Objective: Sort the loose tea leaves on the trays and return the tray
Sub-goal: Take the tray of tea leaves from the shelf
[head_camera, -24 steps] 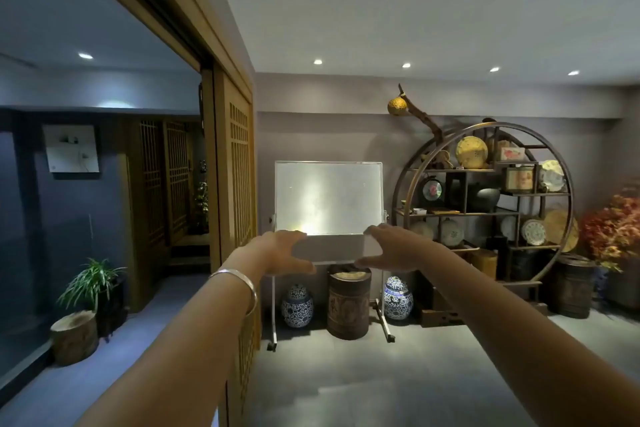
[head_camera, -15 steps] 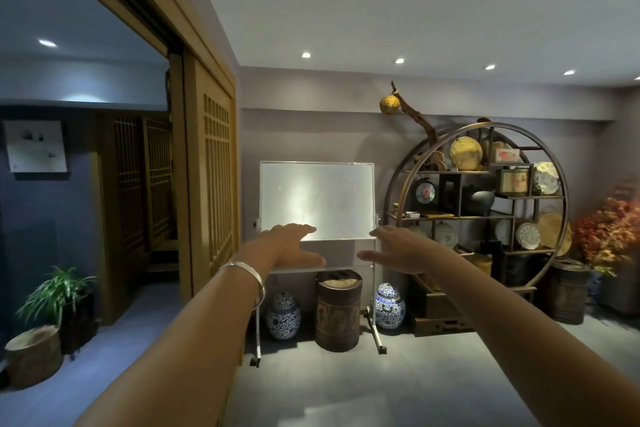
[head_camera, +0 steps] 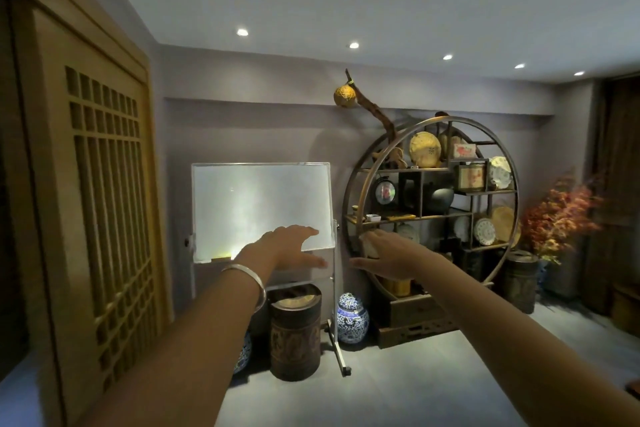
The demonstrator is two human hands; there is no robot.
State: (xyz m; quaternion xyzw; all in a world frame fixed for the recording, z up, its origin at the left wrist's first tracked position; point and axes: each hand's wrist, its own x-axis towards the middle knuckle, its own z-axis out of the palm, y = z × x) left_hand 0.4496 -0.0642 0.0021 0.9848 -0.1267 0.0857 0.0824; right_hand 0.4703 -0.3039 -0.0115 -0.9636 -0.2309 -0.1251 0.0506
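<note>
Both my arms stretch straight out in front of me at chest height. My left hand (head_camera: 287, 248), with a silver bangle on its wrist, has its fingers extended and holds nothing. My right hand (head_camera: 388, 256) is beside it, a short gap apart, fingers also stretched forward and empty. No tray and no tea leaves are in view.
A whiteboard on a wheeled stand (head_camera: 261, 210) faces me. Below it stand a dark carved barrel (head_camera: 295, 334) and a blue-white porcelain jar (head_camera: 352, 319). A round display shelf (head_camera: 431, 204) with plates and pots stands right of it. A wooden lattice door (head_camera: 104, 204) is on my left.
The view has turned right, away from the doorway. My hands have moved apart and their fingers have straightened; the pale flat thing seen between them earlier is gone.
</note>
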